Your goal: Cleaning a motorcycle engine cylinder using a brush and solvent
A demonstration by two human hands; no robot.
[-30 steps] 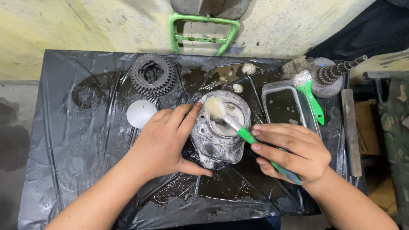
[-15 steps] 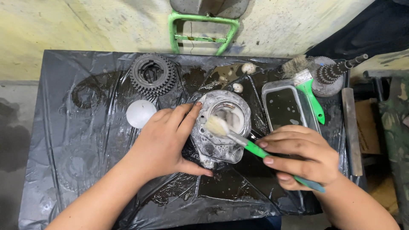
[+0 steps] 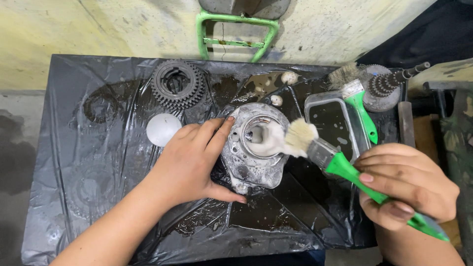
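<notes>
While the left hand [image 3: 189, 160] pressed flat against the wet, heavy-looking metal housing [image 3: 256, 145], right-hand fingers [image 3: 389, 180] were clamped around the green brush [image 3: 340, 165]; its slick rim probably demanded a firm grip.

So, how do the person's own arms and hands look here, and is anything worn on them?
Both forearms are bare as far as the picture shows: no sleeves, gloves, watch or bracelet. The left hand shows no ring. The right hand shows short nails with a pinkish tint, and no ring on the fingers in view. No marks or tattoos can be seen.
</notes>
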